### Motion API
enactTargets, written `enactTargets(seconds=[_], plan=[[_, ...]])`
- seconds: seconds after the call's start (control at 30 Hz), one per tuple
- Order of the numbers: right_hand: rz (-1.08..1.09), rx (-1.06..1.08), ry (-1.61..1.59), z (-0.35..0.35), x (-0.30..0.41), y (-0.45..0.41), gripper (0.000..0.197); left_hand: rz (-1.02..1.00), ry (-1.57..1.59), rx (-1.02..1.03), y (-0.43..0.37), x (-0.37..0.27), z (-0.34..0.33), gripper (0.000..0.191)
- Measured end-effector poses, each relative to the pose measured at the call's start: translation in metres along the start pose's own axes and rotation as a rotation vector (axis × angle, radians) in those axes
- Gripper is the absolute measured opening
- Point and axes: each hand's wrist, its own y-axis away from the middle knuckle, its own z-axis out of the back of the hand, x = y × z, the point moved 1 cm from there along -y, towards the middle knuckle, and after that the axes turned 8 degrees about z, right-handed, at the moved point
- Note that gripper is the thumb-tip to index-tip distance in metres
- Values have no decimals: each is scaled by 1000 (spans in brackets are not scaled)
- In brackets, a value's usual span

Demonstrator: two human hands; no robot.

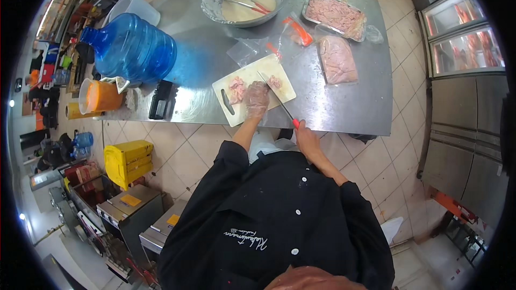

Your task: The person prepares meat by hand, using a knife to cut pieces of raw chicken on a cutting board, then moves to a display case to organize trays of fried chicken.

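A white cutting board [252, 73] lies at the near edge of the steel table. My right hand [307, 139] is closed around the red handle of a kitchen knife [284, 106], whose blade crosses the board. My left hand [257, 96], in a clear plastic glove, rests on the board just left of the blade; whether it grips a piece under its fingers cannot be told. Pieces of raw meat [237, 90] lie left of that hand, and smaller cut meat [275, 81] lies right of the blade. A clear plastic bag [246, 50] touches the board's far side.
On the steel table [193, 106] stand a large metal bowl [209, 10] of pale batter with tongs, a tray of meat strips [334, 14], a bagged meat block [338, 62], a blue water jug [135, 48], an orange-filled container [100, 96] and a black case [160, 100]. A yellow bin [127, 161] stands behind on the floor.
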Motion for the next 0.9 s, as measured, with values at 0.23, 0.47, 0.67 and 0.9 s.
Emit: enactTargets(seconds=[0.23,0.47,0.67,0.9], plan=[[54,-15,-34,-5,3,-31,35,-44,42,-8,-5,3,-6,12],[174,-122,-35,-6,26,-80,32,-43,76,-20,4,7,-1,8],[186,-183,-43,-4,38,-107,29,-59,87,-30,16,4,9,12],[182,6,-29,6,-2,-44,23,29,19,-104,20,18,1,16]])
